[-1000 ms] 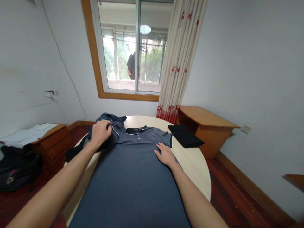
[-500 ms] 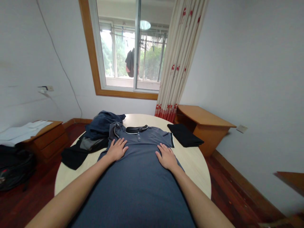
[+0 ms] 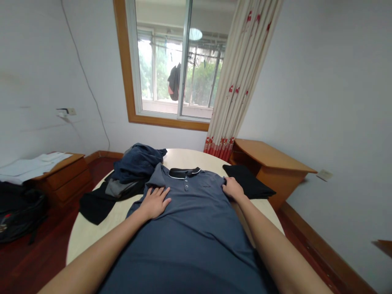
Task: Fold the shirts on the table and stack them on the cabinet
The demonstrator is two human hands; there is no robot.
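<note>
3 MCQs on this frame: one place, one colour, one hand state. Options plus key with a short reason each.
1. Where does the folded black garment lie?
A. on the round table, right of the polo shirt
B. on the floor
C. on the left cabinet

2. What colour is the polo shirt?
A. red
B. blue-grey, dark collar with white trim
C. yellow

3. How is the left hand?
A. gripping a hanger
B. raised off the table
C. flat, fingers spread, on the shirt

Key: 1 A, it sits on the round table beside the right hand. 2 B, as the collar shows. 3 C, palm down on the chest.
</note>
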